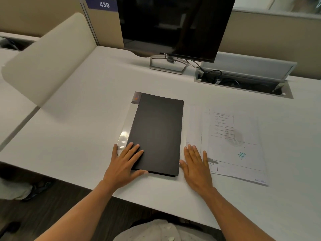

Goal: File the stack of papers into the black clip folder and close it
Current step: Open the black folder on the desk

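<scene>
The black clip folder (pixel 157 133) lies closed on the white desk (pixel 78 119), with a shiny clear spine strip along its left side. My left hand (pixel 126 162) rests flat on the folder's near left corner, fingers straight and the thumb against the near edge. The stack of papers (pixel 231 143), printed with lines and a small teal mark, lies just right of the folder. My right hand (pixel 196 164) lies flat with spread fingers on the papers' near left corner, beside the folder's right edge.
A dark Dell monitor (pixel 173 26) on a metal stand stands at the back of the desk. An open cable tray (pixel 243 82) with wires sits at the back right. A beige divider panel (pixel 48 58) rises on the left. The desk's front edge runs near my forearms.
</scene>
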`<state>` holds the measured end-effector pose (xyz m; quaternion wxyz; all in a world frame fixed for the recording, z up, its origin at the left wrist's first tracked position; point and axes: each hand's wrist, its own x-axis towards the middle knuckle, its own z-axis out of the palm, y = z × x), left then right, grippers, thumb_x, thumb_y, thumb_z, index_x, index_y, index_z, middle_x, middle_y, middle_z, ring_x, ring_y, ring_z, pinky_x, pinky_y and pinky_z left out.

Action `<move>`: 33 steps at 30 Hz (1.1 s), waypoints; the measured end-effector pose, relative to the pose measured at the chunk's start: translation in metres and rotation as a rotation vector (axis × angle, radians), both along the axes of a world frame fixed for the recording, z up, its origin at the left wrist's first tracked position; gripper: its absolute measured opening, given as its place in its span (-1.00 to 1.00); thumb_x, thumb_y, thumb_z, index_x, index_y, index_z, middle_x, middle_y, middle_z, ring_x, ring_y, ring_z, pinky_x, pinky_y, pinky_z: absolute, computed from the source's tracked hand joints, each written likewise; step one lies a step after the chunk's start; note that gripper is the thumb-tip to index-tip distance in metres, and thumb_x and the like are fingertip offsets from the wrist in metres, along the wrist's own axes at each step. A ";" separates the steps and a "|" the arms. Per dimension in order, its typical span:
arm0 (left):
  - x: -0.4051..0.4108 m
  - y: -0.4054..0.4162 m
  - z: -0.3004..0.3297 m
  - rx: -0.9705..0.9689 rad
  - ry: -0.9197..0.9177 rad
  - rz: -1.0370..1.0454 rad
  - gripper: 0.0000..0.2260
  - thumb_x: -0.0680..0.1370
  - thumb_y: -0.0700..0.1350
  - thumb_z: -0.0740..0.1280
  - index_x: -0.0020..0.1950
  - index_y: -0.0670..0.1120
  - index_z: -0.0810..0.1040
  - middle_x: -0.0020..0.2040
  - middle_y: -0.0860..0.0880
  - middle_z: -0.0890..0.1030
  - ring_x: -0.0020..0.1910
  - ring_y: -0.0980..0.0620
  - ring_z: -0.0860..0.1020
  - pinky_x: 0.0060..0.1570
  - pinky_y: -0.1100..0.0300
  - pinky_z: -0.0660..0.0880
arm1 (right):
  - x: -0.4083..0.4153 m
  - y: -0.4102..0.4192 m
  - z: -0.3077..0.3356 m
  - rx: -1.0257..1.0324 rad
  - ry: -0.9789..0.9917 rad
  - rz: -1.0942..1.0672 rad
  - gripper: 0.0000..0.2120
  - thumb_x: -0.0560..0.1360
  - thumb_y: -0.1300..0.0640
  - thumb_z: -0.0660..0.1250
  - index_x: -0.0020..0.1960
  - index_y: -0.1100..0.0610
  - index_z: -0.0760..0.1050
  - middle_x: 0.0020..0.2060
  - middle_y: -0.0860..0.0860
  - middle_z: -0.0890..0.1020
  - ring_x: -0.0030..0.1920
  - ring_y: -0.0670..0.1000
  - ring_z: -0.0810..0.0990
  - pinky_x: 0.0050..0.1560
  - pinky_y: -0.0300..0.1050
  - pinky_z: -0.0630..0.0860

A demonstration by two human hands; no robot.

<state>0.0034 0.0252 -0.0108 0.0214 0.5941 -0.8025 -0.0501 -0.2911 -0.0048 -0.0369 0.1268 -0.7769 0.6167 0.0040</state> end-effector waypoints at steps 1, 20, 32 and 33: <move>-0.002 0.000 0.000 -0.008 0.019 0.010 -0.29 0.49 0.42 0.02 0.45 -0.03 0.38 0.47 -0.05 0.36 0.50 -0.08 0.19 0.38 -0.41 0.04 | 0.000 0.000 0.001 -0.002 -0.022 -0.004 -0.38 0.53 -0.26 -0.33 0.51 0.00 -0.26 0.54 -0.07 -0.13 0.50 -0.06 -0.27 0.46 0.06 -0.38; -0.042 0.014 0.021 -0.237 1.218 0.674 -0.41 0.57 0.29 0.01 0.35 -0.12 0.42 0.23 -0.12 0.55 0.23 0.02 0.49 0.27 0.09 0.44 | 0.044 -0.013 0.007 -0.012 -0.221 0.218 -0.36 0.55 -0.26 -0.27 0.54 0.04 -0.08 0.54 -0.06 -0.02 0.52 -0.10 -0.13 0.50 -0.15 -0.19; -0.034 0.004 0.038 -0.255 1.486 1.399 -0.27 0.48 0.37 -0.12 0.56 0.01 0.04 0.57 -0.01 0.13 0.52 -0.11 0.14 0.45 -0.04 0.12 | 0.056 -0.021 -0.004 0.041 -0.141 0.275 -0.25 0.47 -0.35 -0.38 0.54 0.04 -0.13 0.55 -0.03 -0.05 0.51 -0.06 -0.22 0.46 -0.10 -0.31; -0.032 0.004 0.037 -0.250 1.457 1.427 -0.31 0.51 0.35 -0.12 0.54 0.00 0.09 0.55 -0.02 0.18 0.51 -0.12 0.18 0.44 -0.04 0.15 | 0.055 -0.022 -0.004 0.042 -0.131 0.281 -0.25 0.47 -0.34 -0.39 0.54 0.04 -0.14 0.55 -0.03 -0.06 0.51 -0.06 -0.23 0.46 -0.10 -0.32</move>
